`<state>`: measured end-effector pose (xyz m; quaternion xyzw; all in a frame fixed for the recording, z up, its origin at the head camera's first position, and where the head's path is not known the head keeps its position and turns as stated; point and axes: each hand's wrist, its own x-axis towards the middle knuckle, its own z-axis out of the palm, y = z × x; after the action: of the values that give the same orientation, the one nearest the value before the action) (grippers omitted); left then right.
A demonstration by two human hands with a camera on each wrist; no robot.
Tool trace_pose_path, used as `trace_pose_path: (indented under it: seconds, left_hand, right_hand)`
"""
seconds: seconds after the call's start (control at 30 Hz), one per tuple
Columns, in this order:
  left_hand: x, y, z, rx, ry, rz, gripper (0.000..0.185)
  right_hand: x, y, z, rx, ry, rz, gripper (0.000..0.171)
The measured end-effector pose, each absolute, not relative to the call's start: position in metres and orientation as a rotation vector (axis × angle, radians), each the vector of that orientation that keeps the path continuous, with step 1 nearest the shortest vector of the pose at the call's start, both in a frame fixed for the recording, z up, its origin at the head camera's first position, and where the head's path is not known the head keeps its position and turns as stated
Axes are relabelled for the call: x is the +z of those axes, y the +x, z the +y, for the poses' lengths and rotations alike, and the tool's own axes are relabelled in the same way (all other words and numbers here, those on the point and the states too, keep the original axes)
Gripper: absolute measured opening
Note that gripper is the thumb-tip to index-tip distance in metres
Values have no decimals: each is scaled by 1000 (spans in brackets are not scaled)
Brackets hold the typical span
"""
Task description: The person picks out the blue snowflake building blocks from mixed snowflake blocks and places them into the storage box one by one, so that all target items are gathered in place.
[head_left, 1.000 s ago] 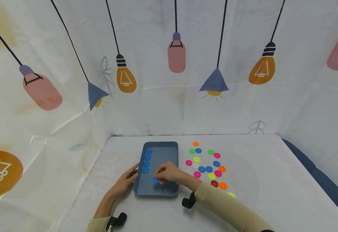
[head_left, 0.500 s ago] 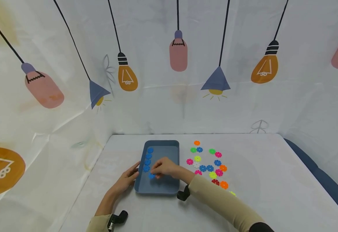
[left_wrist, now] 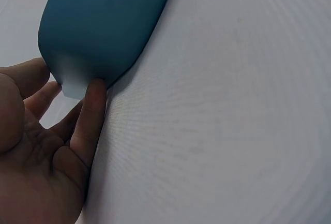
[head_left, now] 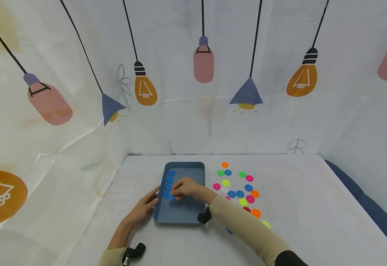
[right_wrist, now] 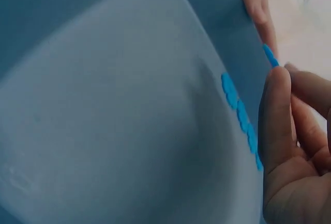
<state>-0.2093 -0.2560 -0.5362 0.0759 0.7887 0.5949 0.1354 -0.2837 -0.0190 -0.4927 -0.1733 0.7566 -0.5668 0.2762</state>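
Observation:
My right hand (head_left: 187,187) pinches a blue flower-shaped disc (right_wrist: 270,56) between thumb and fingertip, over the left part of a grey-blue tray (head_left: 187,218). In the head view the held disc (head_left: 171,198) is close to the near end of a column of blue discs (head_left: 169,180) along the tray's left side. Those discs also show in the right wrist view as a blue row (right_wrist: 242,116). With fingers nearly straight, my left hand (head_left: 141,207) touches the tray's left edge. The left wrist view shows its fingertips against the tray's outer wall (left_wrist: 98,27).
Right of the tray, loose flower discs in orange, green, pink, yellow, white, red and blue (head_left: 240,194) lie on the white table (head_left: 313,207). One blue disc (head_left: 229,231) lies partly beneath the right sleeve (head_left: 246,225). A printed white sheet (head_left: 180,125) hangs behind the table.
My right hand has carried the blue disc left and away from me across the tray, toward the column's near end. My left hand stays at the tray's edge.

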Motion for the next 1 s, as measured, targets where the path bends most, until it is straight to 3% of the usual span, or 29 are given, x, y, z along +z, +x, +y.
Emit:
trace_pose_path:
  seconds: [1.0]
  left_hand:
    - [-537,-209,-257,1734,263,2279,55]
  right_hand:
    - [-507,-294,-38,-1489,-437,1925,11]
